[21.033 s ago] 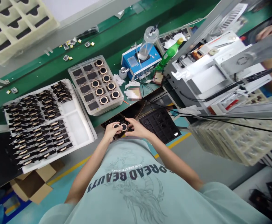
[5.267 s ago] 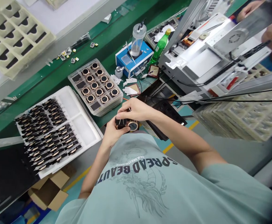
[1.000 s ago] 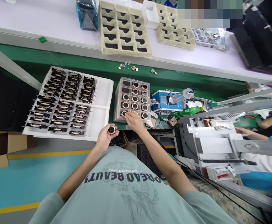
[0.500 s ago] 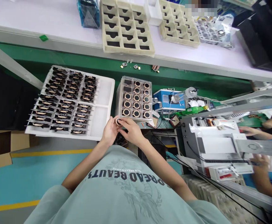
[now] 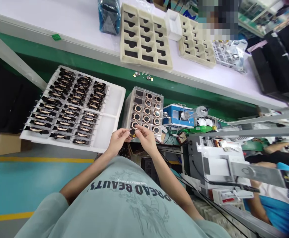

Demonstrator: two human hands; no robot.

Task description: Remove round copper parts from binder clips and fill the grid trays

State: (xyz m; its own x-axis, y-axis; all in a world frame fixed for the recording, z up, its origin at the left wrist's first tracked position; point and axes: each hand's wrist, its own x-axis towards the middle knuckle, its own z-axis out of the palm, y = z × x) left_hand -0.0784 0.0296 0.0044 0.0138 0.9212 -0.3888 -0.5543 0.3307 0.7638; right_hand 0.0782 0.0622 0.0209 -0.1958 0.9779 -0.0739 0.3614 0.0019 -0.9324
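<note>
One disc point(image 5: 132, 133) pinched, two o'clock from my left hand point(image 5: 119, 141), ten from right hand point(image 5: 147, 141), hands apart a second ago

Tight squeeze here: only a sliver parts the white foam tray point(image 5: 104, 130) from the stacked clear trays point(image 5: 127, 110), widening towards the left hand point(image 5: 117, 142). On the right, the blue box point(image 5: 171, 115) and green bottle point(image 5: 205, 129) crowd the way; beyond, the overhanging shelf point(image 5: 67, 24) limits reach.

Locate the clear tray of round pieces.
In the head view, the clear tray sits mid-frame, beyond the right hand, between the white tray on the left and the blue box on the right.
</note>
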